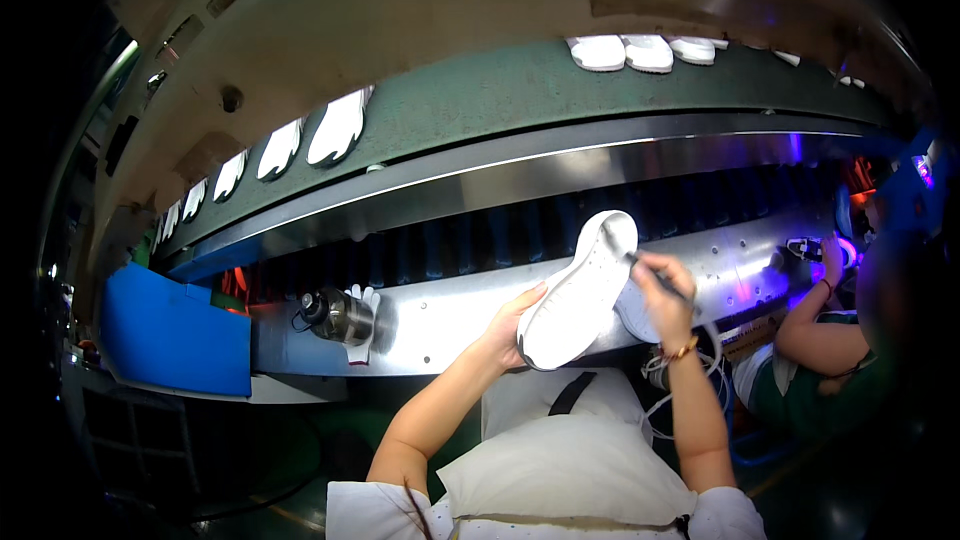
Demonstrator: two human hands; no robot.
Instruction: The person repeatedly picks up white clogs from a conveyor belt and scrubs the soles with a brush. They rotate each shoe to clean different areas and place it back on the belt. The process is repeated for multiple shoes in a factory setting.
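My left hand (pixel 506 328) grips a white shoe sole (pixel 572 308) by its lower left edge, fingers wrapped beneath it. The sole is tilted, its upper end leaning to the right, with a shaded hollow there and a dark trim at the lower end. My right hand (pixel 668 298) is closed on a thin dark tool (pixel 632 257), whose end lies at the sole's upper right edge; I cannot make out its exact kind. Behind that hand, a second pale sole-shaped piece (pixel 634 314) rests on the metal bench, partly hidden.
The metal bench (pixel 420 325) carries a dark bottle (pixel 338 316) and a white glove (pixel 360 345) at left. Beyond it, white shoes (pixel 340 128) stand on a green conveyor (pixel 470 90). Pale cords (pixel 715 350) hang at right, near a co-worker's arm (pixel 806 335). A blue panel (pixel 175 330) is at left.
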